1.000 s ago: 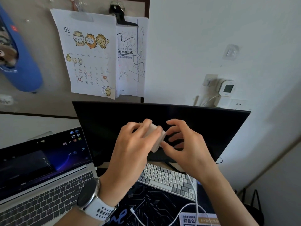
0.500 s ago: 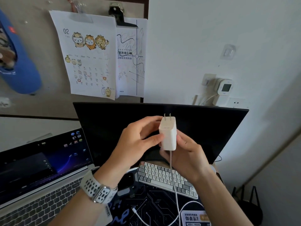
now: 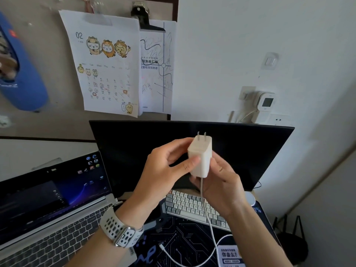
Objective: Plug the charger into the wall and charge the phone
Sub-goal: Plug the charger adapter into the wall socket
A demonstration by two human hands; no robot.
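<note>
Now, above the dark monitor at mid-frame, the wall outlet waits at upper right, while the left hand and right hand together clasp the white charger, turned upright since a second ago so its prongs point up, probably ready for plugging.

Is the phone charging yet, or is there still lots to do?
Not yet. Done: the white block charger has its two metal prongs out, pointing up, and its white cable attached. In hand: the left hand and right hand both hold it above the desk. Left: pushing it into the white wall socket behind the black monitor, then connecting the phone, which isn't visible.
</note>
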